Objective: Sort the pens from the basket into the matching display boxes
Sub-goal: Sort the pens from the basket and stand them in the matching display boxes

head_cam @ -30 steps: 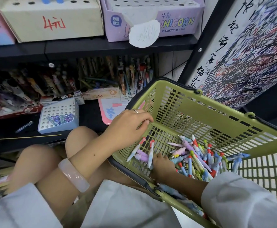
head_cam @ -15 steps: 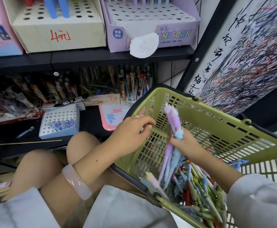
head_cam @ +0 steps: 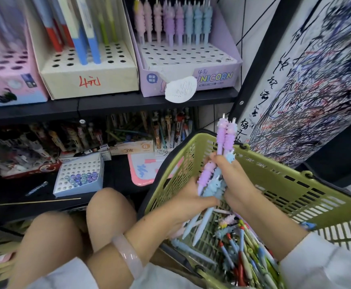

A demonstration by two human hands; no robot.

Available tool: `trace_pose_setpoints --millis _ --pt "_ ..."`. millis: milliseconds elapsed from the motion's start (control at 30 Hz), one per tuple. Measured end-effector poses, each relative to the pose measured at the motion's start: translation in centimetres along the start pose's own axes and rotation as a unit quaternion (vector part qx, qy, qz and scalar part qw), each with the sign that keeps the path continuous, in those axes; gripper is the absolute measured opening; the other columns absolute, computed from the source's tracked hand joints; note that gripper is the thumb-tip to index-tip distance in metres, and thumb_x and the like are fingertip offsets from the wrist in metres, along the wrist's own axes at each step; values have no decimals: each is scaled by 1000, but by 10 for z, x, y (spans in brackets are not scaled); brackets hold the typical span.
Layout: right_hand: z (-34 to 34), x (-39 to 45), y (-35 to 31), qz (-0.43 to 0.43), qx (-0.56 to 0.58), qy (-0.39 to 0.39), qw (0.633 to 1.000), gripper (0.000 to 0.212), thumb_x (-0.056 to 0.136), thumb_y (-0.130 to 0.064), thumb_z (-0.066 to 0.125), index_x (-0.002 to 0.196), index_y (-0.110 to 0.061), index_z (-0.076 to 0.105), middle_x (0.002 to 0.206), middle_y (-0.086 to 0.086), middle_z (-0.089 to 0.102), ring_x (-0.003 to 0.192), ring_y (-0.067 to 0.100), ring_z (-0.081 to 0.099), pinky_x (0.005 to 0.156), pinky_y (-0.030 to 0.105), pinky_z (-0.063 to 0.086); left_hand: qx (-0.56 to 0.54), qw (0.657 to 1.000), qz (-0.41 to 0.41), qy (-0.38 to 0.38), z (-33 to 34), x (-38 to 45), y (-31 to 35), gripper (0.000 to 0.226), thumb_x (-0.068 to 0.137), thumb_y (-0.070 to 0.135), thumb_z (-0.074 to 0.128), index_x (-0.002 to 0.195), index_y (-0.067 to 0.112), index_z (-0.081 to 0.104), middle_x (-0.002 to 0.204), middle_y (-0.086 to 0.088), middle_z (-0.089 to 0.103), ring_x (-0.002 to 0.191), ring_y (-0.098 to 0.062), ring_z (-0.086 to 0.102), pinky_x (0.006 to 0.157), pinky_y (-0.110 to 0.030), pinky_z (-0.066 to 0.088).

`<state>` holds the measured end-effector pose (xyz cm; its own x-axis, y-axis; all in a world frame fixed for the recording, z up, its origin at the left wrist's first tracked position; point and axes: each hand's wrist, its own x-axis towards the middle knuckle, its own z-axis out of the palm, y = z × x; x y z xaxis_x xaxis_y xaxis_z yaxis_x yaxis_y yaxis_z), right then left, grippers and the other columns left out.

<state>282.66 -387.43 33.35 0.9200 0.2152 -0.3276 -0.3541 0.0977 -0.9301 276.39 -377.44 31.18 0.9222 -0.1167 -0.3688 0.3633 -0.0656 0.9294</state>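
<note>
A green plastic basket (head_cam: 291,184) rests tilted on my lap with many loose pens (head_cam: 243,259) heaped at its near end. My right hand (head_cam: 236,184) grips a bunch of purple and blue unicorn pens (head_cam: 214,180) above the basket, tips pointing up. My left hand (head_cam: 188,200) holds the lower part of the same bunch from the left. On the upper shelf stands the purple UNICORN display box (head_cam: 191,65) with a row of matching pink, purple and blue pens at its back and many free holes in front.
A cream display box (head_cam: 89,76) marked in red holds blue, red and green pens beside a pink box (head_cam: 7,80). On the lower shelf lie a white holed box with glass beads (head_cam: 78,176), packed pen boxes and a pink tray (head_cam: 143,170). A scribbled board (head_cam: 316,80) stands right.
My right hand lifted the unicorn pens out of the basket. My left hand left the basket rim and took hold of the bunch. The view tilted up toward the shelf.
</note>
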Motion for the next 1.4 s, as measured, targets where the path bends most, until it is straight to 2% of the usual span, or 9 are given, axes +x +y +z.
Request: trace_pose_setpoints --millis 233,333,433,600,800,933,1100,1200,1400 --pt "-1 4 -11 -20 88 -44 995 16 93 -19 52 94 -6 62 82 2 69 74 11 66 67 26 54 -11 1000 -7 -16 -9 -10 4 11 88 14 54 80 18 60 50 8 59 49 -5 57 54 -18 48" --pt "-10 9 -27 -31 168 -21 985 11 94 -14 49 86 -8 55 72 2 67 71 14 65 80 30 51 34 999 -19 2 -22 -14 3 11 87 15 55 78 18 60 52 6 58 48 -5 55 52 -17 47" --pt "-20 11 -41 -49 183 26 982 14 94 -13 49 80 -12 46 54 -4 51 53 10 49 67 25 45 -14 999 -16 49 -30 -16 0 11 87 11 56 79 12 63 51 4 57 45 -6 53 50 -18 46" --pt "-16 -9 -25 -33 -53 -26 998 11 92 -19 54 86 -11 49 58 -3 43 44 5 37 41 14 35 -192 968 52 153 -35 -12 12 8 91 10 56 85 10 62 59 4 63 48 -2 55 49 -15 47" --pt "23 -36 8 -120 -196 -122 966 34 83 -60 34 99 -35 52 80 -25 59 70 -15 56 62 6 41 -313 934 86 149 -14 -19 26 14 88 15 60 99 14 68 88 -2 75 81 -12 70 61 -19 53" --pt "41 -38 11 -143 -188 -109 965 33 100 -39 22 95 -43 55 91 -27 60 86 -23 55 69 -5 37 -363 910 108 172 -11 -27 34 11 89 15 58 95 19 67 79 -1 75 76 -10 71 58 -17 53" --pt "57 -38 1 -197 -138 -98 966 36 102 -18 25 108 -30 59 105 -14 66 97 -4 62 78 6 46 -360 907 127 176 -17 -35 44 15 91 16 56 104 18 64 80 -3 74 76 -12 71 57 -21 54" --pt "66 -37 -5 -300 -227 -45 925 35 103 -23 24 105 -23 59 100 -3 60 97 12 57 85 24 45 -365 894 159 207 -21 -36 52 13 91 15 55 98 23 61 72 6 73 73 -5 70 58 -18 53" --pt "75 -40 -15 -432 -427 24 794 57 94 -43 17 117 -13 60 94 -7 42 89 11 35 77 23 30 -387 869 165 261 -33 -39 65 15 89 19 60 102 12 63 84 -9 69 76 -17 69 65 -27 51"
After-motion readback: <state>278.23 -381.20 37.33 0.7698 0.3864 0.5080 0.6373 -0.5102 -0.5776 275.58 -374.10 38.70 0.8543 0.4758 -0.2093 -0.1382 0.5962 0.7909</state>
